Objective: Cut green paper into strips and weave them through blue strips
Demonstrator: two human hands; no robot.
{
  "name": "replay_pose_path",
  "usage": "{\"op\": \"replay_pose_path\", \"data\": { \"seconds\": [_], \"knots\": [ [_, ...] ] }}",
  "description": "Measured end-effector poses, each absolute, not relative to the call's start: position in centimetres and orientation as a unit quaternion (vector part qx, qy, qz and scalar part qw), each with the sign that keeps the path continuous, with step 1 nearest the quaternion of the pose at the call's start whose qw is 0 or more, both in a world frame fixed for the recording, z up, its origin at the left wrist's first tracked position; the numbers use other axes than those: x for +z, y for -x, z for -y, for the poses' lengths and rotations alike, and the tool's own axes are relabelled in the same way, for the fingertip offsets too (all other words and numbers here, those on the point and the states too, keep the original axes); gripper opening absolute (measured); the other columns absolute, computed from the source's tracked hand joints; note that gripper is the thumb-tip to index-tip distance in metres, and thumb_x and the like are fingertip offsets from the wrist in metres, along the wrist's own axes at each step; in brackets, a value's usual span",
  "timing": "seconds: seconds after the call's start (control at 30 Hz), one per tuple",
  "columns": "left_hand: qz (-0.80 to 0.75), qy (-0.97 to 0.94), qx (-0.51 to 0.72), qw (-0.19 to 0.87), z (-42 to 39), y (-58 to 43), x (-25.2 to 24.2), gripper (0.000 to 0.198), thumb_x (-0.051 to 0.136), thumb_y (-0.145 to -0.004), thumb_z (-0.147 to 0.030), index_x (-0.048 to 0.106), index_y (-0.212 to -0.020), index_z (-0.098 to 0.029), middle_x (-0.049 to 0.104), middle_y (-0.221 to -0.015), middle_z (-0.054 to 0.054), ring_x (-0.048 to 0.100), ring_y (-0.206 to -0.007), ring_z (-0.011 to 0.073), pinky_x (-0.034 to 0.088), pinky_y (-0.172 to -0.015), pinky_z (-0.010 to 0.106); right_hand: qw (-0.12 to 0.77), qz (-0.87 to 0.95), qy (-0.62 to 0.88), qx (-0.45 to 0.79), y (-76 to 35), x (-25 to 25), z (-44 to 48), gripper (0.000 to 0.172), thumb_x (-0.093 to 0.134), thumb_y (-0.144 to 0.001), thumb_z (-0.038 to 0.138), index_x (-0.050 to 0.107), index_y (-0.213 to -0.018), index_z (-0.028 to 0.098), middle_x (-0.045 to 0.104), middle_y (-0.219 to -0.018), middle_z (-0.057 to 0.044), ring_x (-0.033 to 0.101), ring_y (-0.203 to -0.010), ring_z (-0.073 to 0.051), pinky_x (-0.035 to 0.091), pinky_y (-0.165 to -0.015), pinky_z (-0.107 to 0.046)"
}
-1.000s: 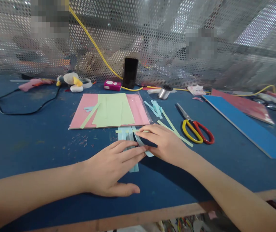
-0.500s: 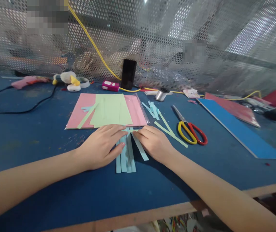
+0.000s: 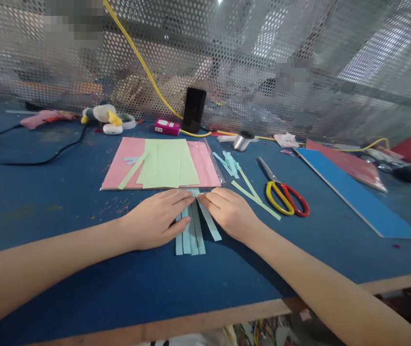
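Light-blue paper strips (image 3: 186, 242) lie side by side on the table in front of me, their lower ends fanned a little. My left hand (image 3: 158, 218) rests flat over their upper part, fingers stretched out and thumb apart, pressing them down. Opposite it, my right hand (image 3: 229, 211) has its fingers closed on the top of a single paper strip (image 3: 210, 223), which slants down to the right. The fingertips of both hands nearly meet at the strips' upper end. What lies under the fingers is hidden.
Behind my hands lie pink sheets (image 3: 128, 156) in a clear sleeve, with green paper (image 3: 167, 163) on top. To the right are loose green strips (image 3: 254, 197), scissors (image 3: 280, 192) and a blue board (image 3: 353, 192). A phone (image 3: 194, 109) and wire spool (image 3: 242, 141) stand behind.
The strips' lower ends have shifted slightly to the right and up in view, and my left hand has moved slightly right. My right hand stays nearly still, fingers closed on the slanting strip.
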State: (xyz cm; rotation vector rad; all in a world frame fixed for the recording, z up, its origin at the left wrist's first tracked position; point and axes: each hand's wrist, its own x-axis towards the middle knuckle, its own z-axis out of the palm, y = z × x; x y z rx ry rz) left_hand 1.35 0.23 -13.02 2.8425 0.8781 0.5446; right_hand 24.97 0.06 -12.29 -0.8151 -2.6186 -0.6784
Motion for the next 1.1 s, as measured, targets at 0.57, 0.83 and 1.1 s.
{"op": "replay_pose_path", "data": {
  "seconds": [0.57,0.83,1.1],
  "knots": [
    [-0.29,-0.936,0.176,0.091,-0.5,-1.5,-13.0,0.044,0.038,-0.099,-0.027,0.051,-0.138,-0.01,0.056,-0.138,0.015,0.049,-0.13,0.0273,0.042,-0.111,0.045,0.133,0.909,0.26,-0.296,-24.8,-11.8,-0.2,0.023,0.051,-0.095,0.006,0.071,-0.082,0.006,0.061,-0.066,-0.008,0.055,-0.068,-0.02,0.048,-0.063,-0.034],
    [-0.291,-0.935,0.179,0.097,-0.5,-1.6,-13.2,0.044,0.039,-0.099,-0.026,0.05,-0.138,-0.009,0.055,-0.139,0.016,0.048,-0.131,0.0274,0.041,-0.112,0.045,0.089,0.939,0.261,-0.204,-25.2,-11.3,0.1,0.031,0.04,-0.099,0.005,0.066,-0.114,0.001,0.07,-0.089,-0.014,0.062,-0.087,-0.024,0.053,-0.079,-0.038],
    [-0.311,-0.89,0.291,0.166,-0.5,-0.7,-11.9,0.03,0.038,-0.099,-0.017,0.059,-0.121,-0.018,0.064,-0.123,0.01,0.057,-0.117,0.0218,0.047,-0.101,0.04,0.164,0.942,0.293,0.023,-28.0,-10.3,-0.6,0.024,0.058,-0.095,0.024,0.068,-0.116,0.018,0.07,-0.112,-0.01,0.061,-0.108,-0.024,0.048,-0.096,-0.046]
  ]
}}
